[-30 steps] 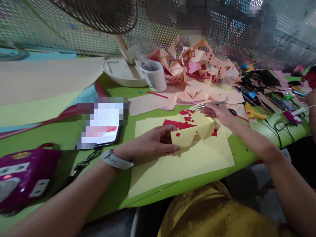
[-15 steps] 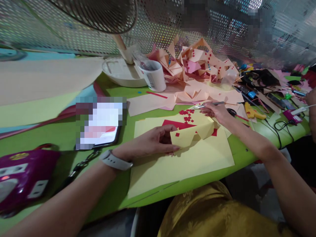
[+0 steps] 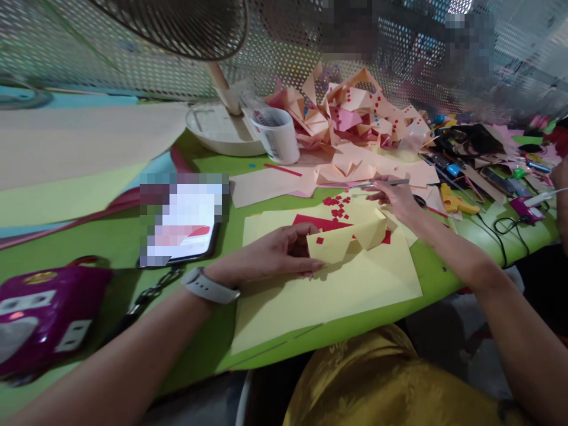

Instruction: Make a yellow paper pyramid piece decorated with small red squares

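The slim silver metal tweezers (image 3: pixel 401 181) have risen a little, held in the right hand (image 3: pixel 394 194). The left hand (image 3: pixel 286 251) is pinching the folded pale-yellow paper (image 3: pixel 335 247)

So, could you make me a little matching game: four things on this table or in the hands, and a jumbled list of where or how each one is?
Things:
1. tweezers
2. cup
3. phone
4. folded yellow paper

Where or how:
A. lit up
B. held in the left hand
C. held in the right hand
D. beside the fan base

Pairs: 1-C, 2-D, 3-A, 4-B
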A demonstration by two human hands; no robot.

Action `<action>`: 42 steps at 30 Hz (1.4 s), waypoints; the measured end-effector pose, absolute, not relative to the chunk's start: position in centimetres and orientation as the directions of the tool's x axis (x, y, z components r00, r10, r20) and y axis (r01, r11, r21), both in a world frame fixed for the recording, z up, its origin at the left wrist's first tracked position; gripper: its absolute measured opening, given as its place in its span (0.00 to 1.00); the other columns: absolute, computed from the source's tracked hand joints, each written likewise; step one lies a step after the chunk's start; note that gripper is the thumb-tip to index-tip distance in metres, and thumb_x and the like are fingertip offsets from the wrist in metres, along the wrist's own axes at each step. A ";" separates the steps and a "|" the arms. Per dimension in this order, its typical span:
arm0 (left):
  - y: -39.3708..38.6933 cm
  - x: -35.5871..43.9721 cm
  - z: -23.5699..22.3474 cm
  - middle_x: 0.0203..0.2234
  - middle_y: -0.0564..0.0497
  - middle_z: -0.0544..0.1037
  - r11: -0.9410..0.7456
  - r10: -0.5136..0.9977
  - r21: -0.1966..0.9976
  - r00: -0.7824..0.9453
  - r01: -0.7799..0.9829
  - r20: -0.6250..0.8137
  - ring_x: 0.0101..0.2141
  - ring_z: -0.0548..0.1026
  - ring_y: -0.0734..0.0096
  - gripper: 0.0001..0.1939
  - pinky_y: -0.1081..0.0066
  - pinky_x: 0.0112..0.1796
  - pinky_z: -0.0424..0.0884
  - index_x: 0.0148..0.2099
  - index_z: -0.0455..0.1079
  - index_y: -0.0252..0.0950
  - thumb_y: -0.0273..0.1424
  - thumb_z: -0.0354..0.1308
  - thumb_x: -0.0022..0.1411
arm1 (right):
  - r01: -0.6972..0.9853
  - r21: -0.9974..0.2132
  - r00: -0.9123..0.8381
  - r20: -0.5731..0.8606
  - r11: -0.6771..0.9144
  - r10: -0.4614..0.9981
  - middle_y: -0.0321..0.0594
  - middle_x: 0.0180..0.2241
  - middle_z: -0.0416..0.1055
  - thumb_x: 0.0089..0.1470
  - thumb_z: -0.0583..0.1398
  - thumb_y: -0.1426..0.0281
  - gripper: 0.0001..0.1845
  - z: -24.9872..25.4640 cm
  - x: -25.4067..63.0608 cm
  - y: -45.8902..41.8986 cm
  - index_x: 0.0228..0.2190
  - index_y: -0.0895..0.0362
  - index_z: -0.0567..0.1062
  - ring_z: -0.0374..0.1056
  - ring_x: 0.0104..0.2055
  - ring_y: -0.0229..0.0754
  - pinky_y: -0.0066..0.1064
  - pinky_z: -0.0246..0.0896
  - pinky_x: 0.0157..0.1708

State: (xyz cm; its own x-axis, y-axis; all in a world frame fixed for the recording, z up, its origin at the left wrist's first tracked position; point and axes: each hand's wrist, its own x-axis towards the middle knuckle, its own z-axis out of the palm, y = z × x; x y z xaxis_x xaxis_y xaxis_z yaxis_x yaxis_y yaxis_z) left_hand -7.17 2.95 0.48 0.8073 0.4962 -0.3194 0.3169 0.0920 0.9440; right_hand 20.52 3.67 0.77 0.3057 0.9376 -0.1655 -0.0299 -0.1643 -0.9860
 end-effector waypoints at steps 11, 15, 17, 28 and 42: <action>3.0 -7.0 0.8 0.19 0.55 0.79 0.175 0.471 0.959 0.836 0.224 -0.282 0.21 0.78 0.69 0.25 0.73 0.23 0.72 0.49 0.63 0.35 0.36 0.69 0.53 | -0.039 -0.996 0.011 -0.086 -0.085 0.996 0.35 0.24 0.78 0.45 0.67 0.62 0.16 3.9 17.8 -2.6 0.34 0.58 0.74 0.72 0.19 0.34 0.20 0.57 0.15; 3.0 -7.0 0.7 0.20 0.53 0.80 0.201 0.465 0.959 0.841 0.201 -0.274 0.21 0.78 0.70 0.22 0.73 0.24 0.73 0.46 0.64 0.34 0.33 0.69 0.53 | -0.056 -0.989 -0.027 -0.133 -0.134 0.991 0.32 0.19 0.74 0.45 0.68 0.62 0.15 2.9 16.4 -4.0 0.32 0.58 0.74 0.73 0.19 0.36 0.20 0.57 0.14; 3.0 -7.0 0.7 0.21 0.53 0.81 0.222 0.464 0.956 0.842 0.190 -0.275 0.22 0.79 0.70 0.22 0.73 0.25 0.74 0.45 0.64 0.35 0.33 0.70 0.52 | -0.062 -0.989 -0.023 -0.134 -0.135 0.991 0.31 0.18 0.74 0.44 0.68 0.63 0.14 2.6 16.1 -4.1 0.31 0.58 0.73 0.73 0.19 0.36 0.20 0.57 0.14; 3.0 -7.1 0.6 0.21 0.53 0.81 0.250 0.458 0.953 0.847 0.171 -0.272 0.22 0.78 0.70 0.22 0.73 0.26 0.74 0.47 0.65 0.34 0.31 0.69 0.52 | -0.074 -0.987 -0.004 -0.142 -0.142 0.990 0.32 0.18 0.75 0.43 0.68 0.63 0.14 2.5 16.0 -4.1 0.29 0.58 0.73 0.74 0.18 0.37 0.20 0.57 0.14; 2.9 -7.2 0.4 0.22 0.53 0.81 0.261 0.462 0.951 0.843 0.169 -0.277 0.23 0.79 0.70 0.25 0.73 0.27 0.74 0.50 0.63 0.34 0.30 0.70 0.52 | -0.021 -0.991 0.002 -0.134 -0.134 0.991 0.33 0.19 0.75 0.45 0.67 0.62 0.14 2.4 15.9 -4.3 0.30 0.58 0.73 0.74 0.19 0.37 0.20 0.58 0.14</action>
